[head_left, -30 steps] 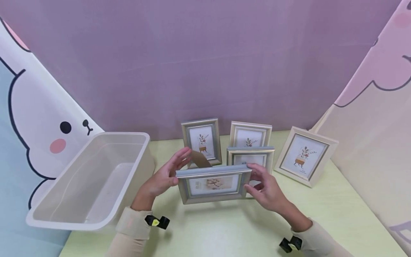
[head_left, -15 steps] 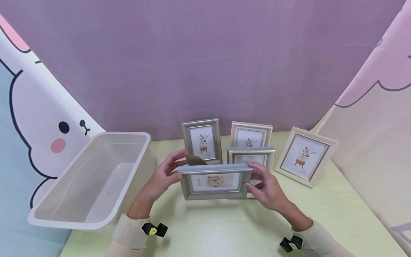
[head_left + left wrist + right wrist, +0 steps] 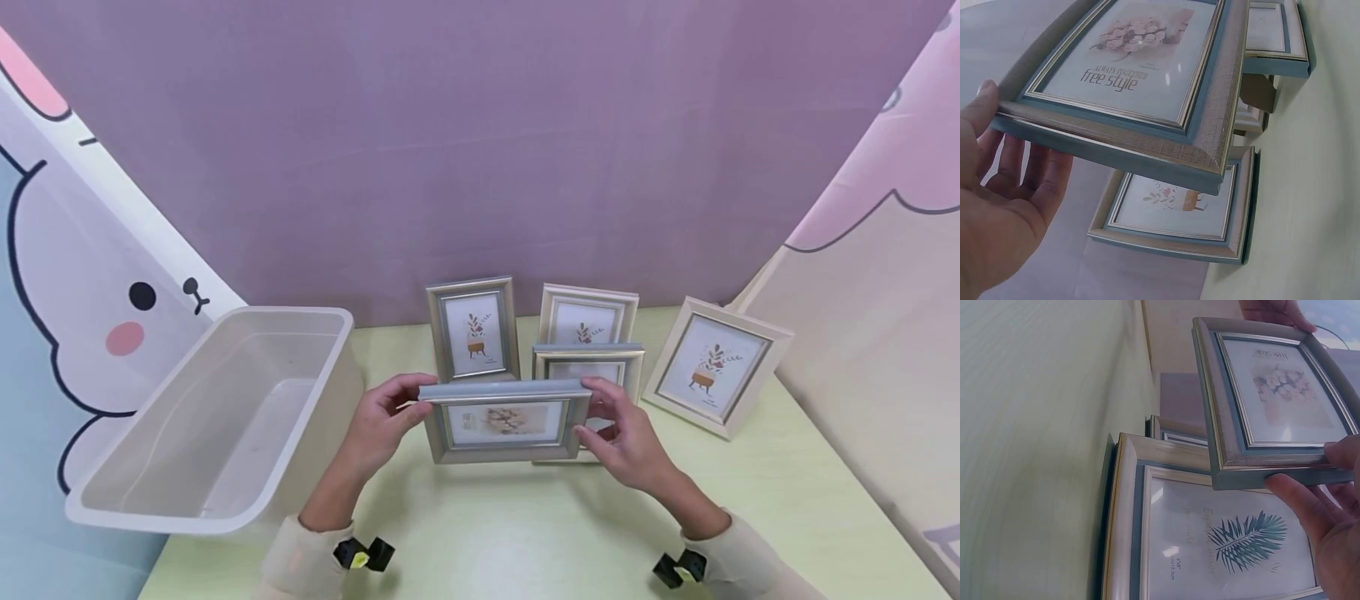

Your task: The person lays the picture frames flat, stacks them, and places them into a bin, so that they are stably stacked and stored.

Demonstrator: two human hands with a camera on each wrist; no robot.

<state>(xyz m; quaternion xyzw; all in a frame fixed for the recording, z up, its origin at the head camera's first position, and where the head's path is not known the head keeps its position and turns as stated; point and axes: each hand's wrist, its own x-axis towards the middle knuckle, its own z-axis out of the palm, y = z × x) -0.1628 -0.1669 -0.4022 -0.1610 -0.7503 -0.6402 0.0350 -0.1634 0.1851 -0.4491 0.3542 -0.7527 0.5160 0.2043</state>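
Both hands hold a picture frame sideways above the table, its flower print facing the head camera. My left hand pinches the left end, thumb on the front edge and fingers behind. At the opposite end, my right hand grips the border between thumb and fingers. The left wrist view shows "free style" lettering on the print. Right behind the held frame stands a frame with a palm-leaf print, partly covered by it in the head view. The held frame's brown back flap shows in the left wrist view.
Farther back stand a grey-edged frame at left and a pale frame behind the palm-leaf one. Another pale frame leans at right. A beige plastic bin stands at left on the light green table.
My left hand has come down from beside the brown back flap to the frame's left end. The flap has sunk from the head view, and the held frame has risen slightly and levelled.
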